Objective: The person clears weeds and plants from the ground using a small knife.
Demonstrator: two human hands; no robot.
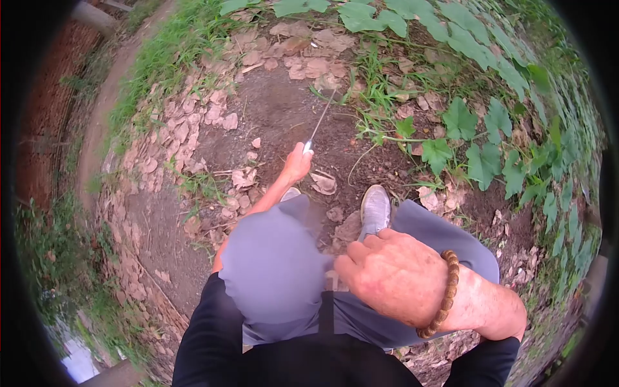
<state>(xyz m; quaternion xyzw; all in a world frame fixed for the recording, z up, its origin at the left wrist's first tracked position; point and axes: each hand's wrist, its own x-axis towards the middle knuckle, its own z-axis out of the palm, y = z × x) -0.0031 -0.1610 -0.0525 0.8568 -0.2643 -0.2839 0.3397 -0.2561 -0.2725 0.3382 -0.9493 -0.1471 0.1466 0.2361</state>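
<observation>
Stretched forward past the left knee, my left hand [297, 162] is closed around the pale handle of a thin, long metal tool [320, 122]. The tool's far end reaches the soil beside some grass; its exact kind is not clear. Close to the camera, my right hand [390, 274] is curled into a fist above the right leg, with a brown braided bracelet [445, 293] at the wrist. Its palm faces away, so whatever may be inside the fingers is hidden.
Dry leaves [184, 129] lie scattered over dark bare soil [277, 106]. Broad-leaved green vines [483, 164] spread along the right and top. My shoe [376, 209] stands on the soil between the hands. A brick wall [48, 109] rises at far left.
</observation>
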